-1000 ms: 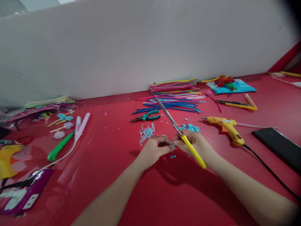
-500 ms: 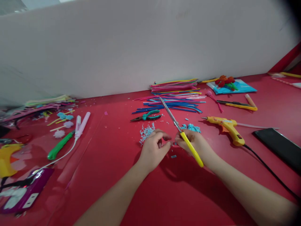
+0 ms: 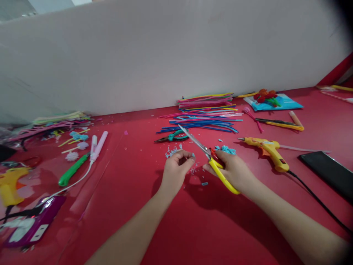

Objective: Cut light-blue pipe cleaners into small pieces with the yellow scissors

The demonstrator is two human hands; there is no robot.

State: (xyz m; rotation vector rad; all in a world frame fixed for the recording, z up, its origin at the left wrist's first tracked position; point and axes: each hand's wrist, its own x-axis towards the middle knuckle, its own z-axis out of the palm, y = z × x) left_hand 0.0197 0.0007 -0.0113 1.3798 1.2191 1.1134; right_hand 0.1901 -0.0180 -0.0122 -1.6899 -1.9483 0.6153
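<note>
Our right hand [image 3: 234, 169] closes round yellow-handled steel scissors [image 3: 214, 163], long axis slanting, tips far-left; left hand [image 3: 176, 166] pinches blue scrap [image 3: 193, 155].

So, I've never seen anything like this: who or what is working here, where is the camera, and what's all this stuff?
There's no machine: these are a person's two bare hands, seen by one camera worn on the head, looking forward and down. The right hand holds yellow-handled scissors. The left hand has a small light-blue piece at its fingertips. On the red tabletop, light-blue clippings and teal-handled pliers lie beyond the left hand, with colorful pipe cleaners farther back. To the right are a yellow glue gun and a black phone.
</note>
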